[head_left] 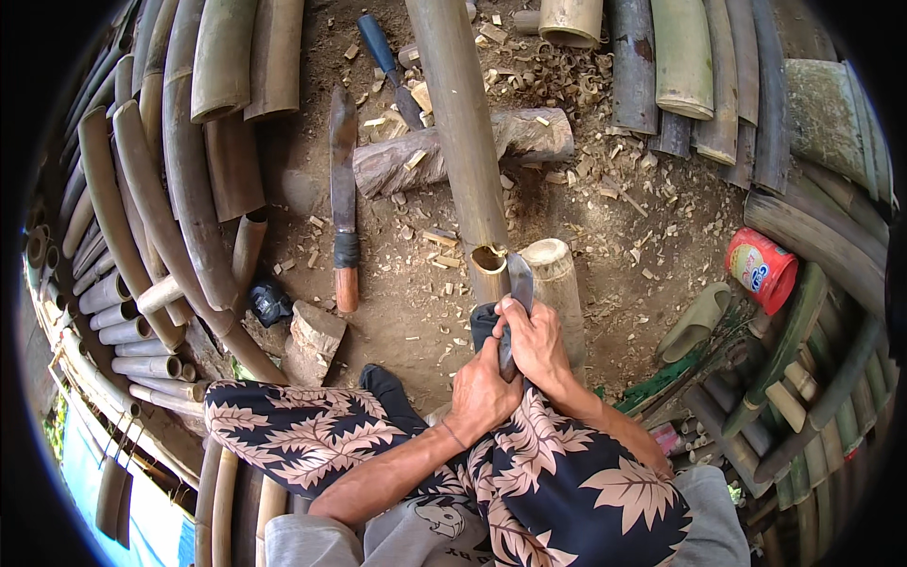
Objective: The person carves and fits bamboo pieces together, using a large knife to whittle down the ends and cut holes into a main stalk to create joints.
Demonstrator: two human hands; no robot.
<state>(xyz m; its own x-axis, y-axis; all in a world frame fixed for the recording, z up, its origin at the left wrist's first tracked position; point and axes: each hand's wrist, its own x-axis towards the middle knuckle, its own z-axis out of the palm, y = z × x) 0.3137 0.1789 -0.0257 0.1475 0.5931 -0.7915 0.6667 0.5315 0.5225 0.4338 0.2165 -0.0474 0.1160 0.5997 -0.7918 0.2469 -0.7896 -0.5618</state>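
A long bamboo pole (463, 142) slopes toward me from the far edge, resting across a short rough log (402, 163). Its near end is cut open and shows a hollow mouth. At the right side of that rim sits the blade of a knife (521, 280), with a pale sliver by the rim. Both hands are closed on the knife: my right hand (534, 342) farther up by the blade, my left hand (484, 389) lower and nearer my lap. Their fingers hide most of the handle. Just right of the pole's end stands a thick bamboo piece (550, 260).
Left of the log lie a machete (344, 203) and a blue-handled tool (377, 45). Wood shavings litter the dirt floor (619, 217). Bamboo poles (184, 151) crowd the left, with more (682, 57) at far right. A red packet (761, 268) lies at right.
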